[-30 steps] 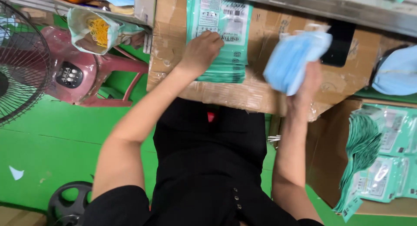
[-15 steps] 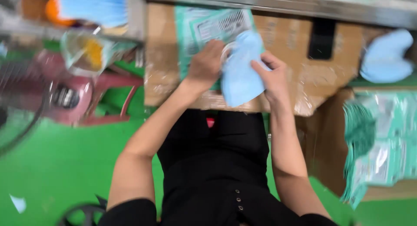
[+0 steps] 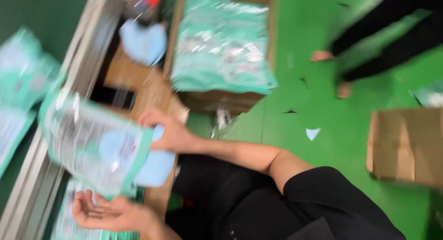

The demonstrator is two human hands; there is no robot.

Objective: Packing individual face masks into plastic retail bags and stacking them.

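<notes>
Pouch (image 3: 87,145), green-edged w/ clear front, sits tilted over the cardboard work surface (image 3: 138,90), light-blue masks (image 3: 154,168) partly inside & sticking out its right edge. Right hand (image 3: 168,131) grips pouch's upper right edge at the masks; left hand (image 3: 108,212) lies palm-up, fingers loosely spread, just under pouch's lower corner, contact unclear due to blur. Box of green packs (image 3: 221,48) stands beyond, brown carton (image 3: 406,145) on green floor (image 3: 323,97) well apart.

Teal-edged clear plastic pouch (image 3: 94,145), flat and tilted, blurred, at roughly 9 o'clock from frame centre, over the cardboard work surface. Stack of pale blue masks (image 3: 154,164) part-way inside it, protruding from the open end toward 4 o'clock, curved edge out. Pouch print unreadable through motion blur.
</notes>
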